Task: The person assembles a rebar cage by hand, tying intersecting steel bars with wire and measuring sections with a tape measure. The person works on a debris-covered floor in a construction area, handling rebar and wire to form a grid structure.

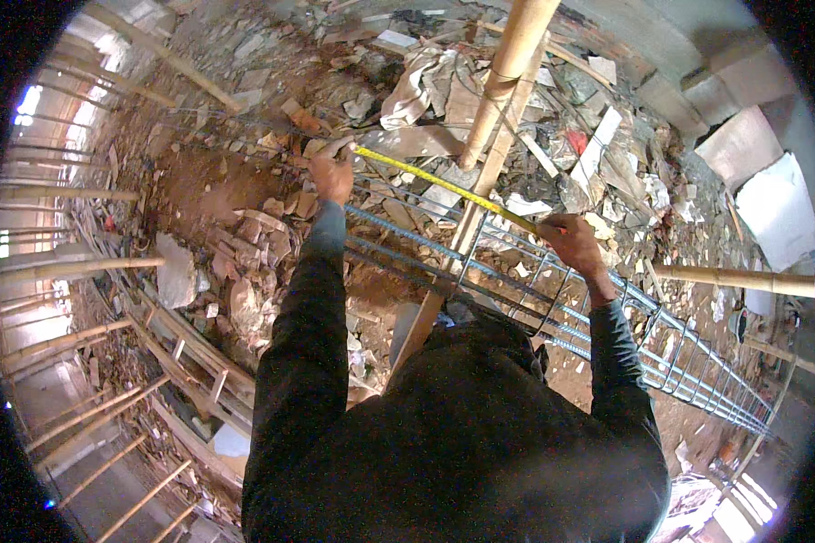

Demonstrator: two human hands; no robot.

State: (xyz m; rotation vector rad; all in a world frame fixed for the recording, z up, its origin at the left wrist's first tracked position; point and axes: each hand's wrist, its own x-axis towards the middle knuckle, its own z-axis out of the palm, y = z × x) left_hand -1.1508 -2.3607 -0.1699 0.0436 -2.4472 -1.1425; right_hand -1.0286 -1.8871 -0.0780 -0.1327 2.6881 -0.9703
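Note:
A yellow tape measure (pixel 444 185) is stretched between my two hands, above a long cage of steel reinforcing bars (pixel 516 288). My left hand (pixel 332 170) is closed at the tape's left end, close to the ends of the bars. Toward the other end, my right hand (pixel 572 242) is closed round the tape measure, over the part of the cage with the square steel ties. Its fingers hide most of what sits in the palm. A wooden plank (pixel 469 226) passes under the tape and supports the cage.
A thick bamboo pole (pixel 507 81) rises just beyond the tape. Broken rubble and scraps (pixel 598 163) cover the ground ahead. Several bamboo props (pixel 91 269) stand at the left, and another bamboo pole (pixel 733 279) juts in at the right. Pale slabs (pixel 774 213) lean by the wall.

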